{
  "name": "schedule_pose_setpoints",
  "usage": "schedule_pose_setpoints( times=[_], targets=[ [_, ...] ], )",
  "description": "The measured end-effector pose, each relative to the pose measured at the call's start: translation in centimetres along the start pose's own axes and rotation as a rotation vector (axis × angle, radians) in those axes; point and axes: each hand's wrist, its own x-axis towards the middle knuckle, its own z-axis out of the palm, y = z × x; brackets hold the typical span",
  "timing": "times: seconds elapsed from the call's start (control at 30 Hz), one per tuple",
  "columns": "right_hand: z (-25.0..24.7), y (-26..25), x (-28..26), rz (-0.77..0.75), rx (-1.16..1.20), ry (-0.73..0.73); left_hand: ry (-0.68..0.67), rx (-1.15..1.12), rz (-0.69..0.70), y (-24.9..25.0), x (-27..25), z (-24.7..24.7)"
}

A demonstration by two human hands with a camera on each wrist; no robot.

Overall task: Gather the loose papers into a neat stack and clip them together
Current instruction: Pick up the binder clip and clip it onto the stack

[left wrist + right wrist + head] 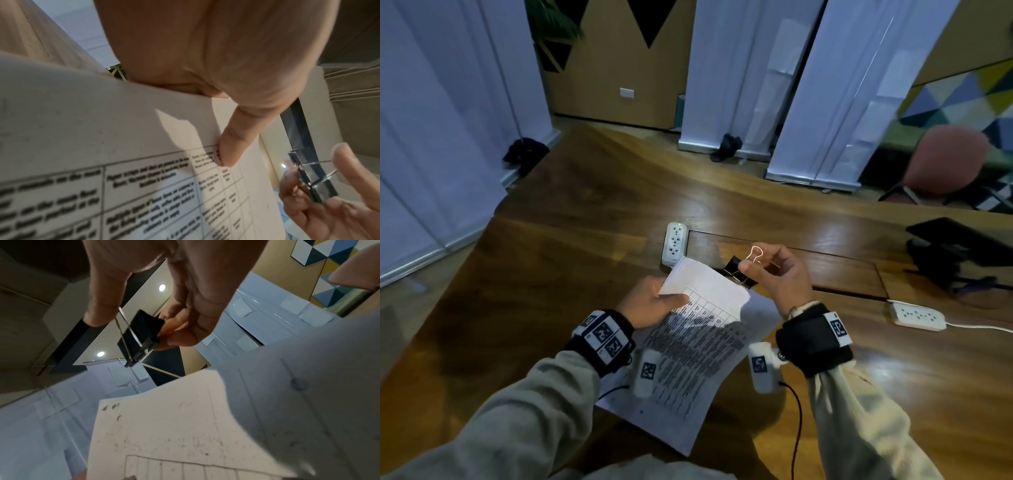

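Observation:
A stack of printed papers with a table of text is lifted off the wooden table. My left hand grips its upper left part, thumb on the top sheet. My right hand pinches a black binder clip by its wire handles, just beyond the stack's far right corner. The clip hangs apart from the paper edge. In the left wrist view the clip sits right of the sheet.
A white power strip lies just behind the papers, another power strip with a cable at the right. A black device stands at the far right of the table. A pink chair and white banners stand behind.

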Motion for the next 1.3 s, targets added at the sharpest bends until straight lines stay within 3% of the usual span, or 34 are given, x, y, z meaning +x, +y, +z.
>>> schedule_pose_setpoints(
  times=[0.23, 0.6, 1.07, 1.2, 1.3],
  targets=[
    [0.3, -0.2, 0.3, -0.036, 0.012, 0.007, -0.032, -0.044, 0.033, 0.1, -0.4, 0.4],
    [1.9, -0.5, 0.5, -0.042, -0.066, -0.135, -0.035, -0.051, 0.067, 0.0, -0.6, 0.4],
    [3.9, -1.0, 0.6, -0.023, -0.082, -0.192, -0.042, -0.09, 0.111, 0.2, -1.0, 0.7],
    [3.9, -1.1, 0.8, 0.016, -0.122, -0.234, -0.043, -0.089, 0.115, -0.3, -1.0, 0.7],
    [3.8, -1.1, 0.8, 0.015, -0.287, -0.278, -0.038, -0.07, 0.116, -0.6, -1.1, 0.8]
  ],
)
